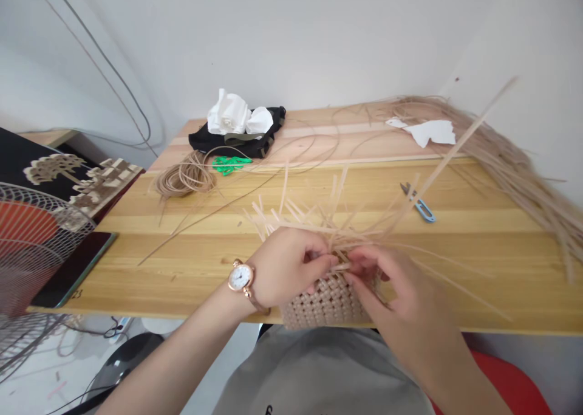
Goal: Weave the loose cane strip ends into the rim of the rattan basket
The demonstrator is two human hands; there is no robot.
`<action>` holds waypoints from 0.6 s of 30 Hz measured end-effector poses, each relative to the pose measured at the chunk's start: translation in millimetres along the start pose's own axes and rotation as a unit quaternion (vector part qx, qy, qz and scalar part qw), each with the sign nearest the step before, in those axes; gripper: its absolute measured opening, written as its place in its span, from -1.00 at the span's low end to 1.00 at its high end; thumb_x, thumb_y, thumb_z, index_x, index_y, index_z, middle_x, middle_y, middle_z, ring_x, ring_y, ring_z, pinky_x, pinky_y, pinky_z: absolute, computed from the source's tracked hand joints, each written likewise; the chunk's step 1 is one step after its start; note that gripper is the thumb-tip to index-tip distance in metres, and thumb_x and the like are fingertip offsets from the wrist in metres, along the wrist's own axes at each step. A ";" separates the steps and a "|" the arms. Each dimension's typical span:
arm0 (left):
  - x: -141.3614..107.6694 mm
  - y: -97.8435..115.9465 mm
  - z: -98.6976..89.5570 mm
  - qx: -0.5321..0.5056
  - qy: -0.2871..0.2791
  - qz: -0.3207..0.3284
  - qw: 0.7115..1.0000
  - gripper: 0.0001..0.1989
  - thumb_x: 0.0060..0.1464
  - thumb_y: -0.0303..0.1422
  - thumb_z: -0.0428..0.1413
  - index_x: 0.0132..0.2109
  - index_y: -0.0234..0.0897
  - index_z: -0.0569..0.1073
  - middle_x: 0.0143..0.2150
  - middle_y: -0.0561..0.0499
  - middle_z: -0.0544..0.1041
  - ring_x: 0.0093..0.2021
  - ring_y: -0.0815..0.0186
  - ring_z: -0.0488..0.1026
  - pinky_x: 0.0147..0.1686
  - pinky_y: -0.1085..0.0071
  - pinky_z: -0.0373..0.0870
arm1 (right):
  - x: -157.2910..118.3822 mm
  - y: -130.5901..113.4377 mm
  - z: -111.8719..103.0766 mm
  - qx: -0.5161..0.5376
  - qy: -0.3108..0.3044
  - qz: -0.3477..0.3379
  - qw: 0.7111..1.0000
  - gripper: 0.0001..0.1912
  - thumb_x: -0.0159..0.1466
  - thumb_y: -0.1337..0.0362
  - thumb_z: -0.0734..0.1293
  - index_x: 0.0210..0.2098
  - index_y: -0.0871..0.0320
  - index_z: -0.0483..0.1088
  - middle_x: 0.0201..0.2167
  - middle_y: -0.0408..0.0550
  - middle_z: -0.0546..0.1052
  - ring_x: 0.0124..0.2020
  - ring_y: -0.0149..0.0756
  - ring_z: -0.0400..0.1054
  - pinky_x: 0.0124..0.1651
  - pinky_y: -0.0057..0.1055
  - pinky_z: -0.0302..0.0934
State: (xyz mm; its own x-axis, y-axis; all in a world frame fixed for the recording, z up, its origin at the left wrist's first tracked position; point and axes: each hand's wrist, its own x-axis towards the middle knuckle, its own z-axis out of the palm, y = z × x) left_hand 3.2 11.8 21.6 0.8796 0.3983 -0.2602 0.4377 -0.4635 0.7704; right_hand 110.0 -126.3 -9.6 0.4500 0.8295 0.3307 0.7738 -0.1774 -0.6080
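Note:
A beige woven basket point(325, 304) rests at the table's front edge, with loose strip ends fanning up from its rim. My left hand point(296, 263), with a watch point(240, 276) on the wrist, lies over the basket's left side, thumb and fingers pinching a strip at the rim. My right hand point(392, 281) is on the other side, its thumb and fingertips closed on a strip close to the left fingertips. One long strip point(464, 138) rises to the upper right beyond the right hand. The fingers partly hide the rim.
Blue thread snips point(419, 203) lie right of the basket. Behind are coiled strips point(186, 175), green clips point(230, 164) and a black bag point(237, 144) with white tissue point(230, 114). Long loose strips point(514, 166) cover the right side; a phone point(75, 269) lies at the left edge.

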 end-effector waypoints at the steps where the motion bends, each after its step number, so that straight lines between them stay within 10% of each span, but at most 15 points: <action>1: -0.2 -0.2 0.2 0.000 -0.002 0.000 1.000 -0.72 0.08 -0.31 -0.03 -0.54 -0.32 0.36 -0.69 0.12 0.41 -0.67 0.49 0.33 -0.62 0.60 0.15 | 0.9 -0.2 -1.2 0.003 -0.008 0.005 1.000 -0.84 0.15 0.37 0.23 -0.25 0.10 0.33 -0.38 -0.13 0.49 -0.36 -0.31 0.38 -0.33 -0.41 0.22; 13: -2.4 0.3 2.1 0.007 0.006 0.010 1.000 -0.73 0.07 -0.36 -0.01 -0.55 -0.32 0.38 -0.72 0.14 0.37 -0.66 0.51 0.32 -0.58 0.62 0.18 | -4.8 -0.2 -7.1 0.048 -0.066 0.058 0.995 -0.81 0.22 0.31 0.21 -0.21 0.03 0.41 -0.29 -0.17 0.51 -0.27 -0.34 0.39 -0.24 -0.41 0.27; 18: -3.2 3.0 1.9 0.072 0.020 0.040 0.996 -0.71 0.07 -0.39 -0.01 -0.59 -0.33 0.39 -0.71 0.14 0.36 -0.65 0.51 0.26 -0.59 0.59 0.12 | 7.0 -3.9 -13.7 0.070 -0.124 0.122 0.982 -0.84 0.15 0.29 0.23 -0.32 0.11 0.42 -0.49 -0.13 0.51 -0.50 -0.32 0.39 -0.52 -0.44 0.24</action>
State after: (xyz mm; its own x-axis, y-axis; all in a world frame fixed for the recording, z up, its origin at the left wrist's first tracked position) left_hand 2.0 7.6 23.6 0.9061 0.3849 -0.1757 0.3909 -0.6025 0.6958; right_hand 116.2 -127.0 5.0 0.4793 0.8776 -0.0119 0.5803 -0.3271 -0.7458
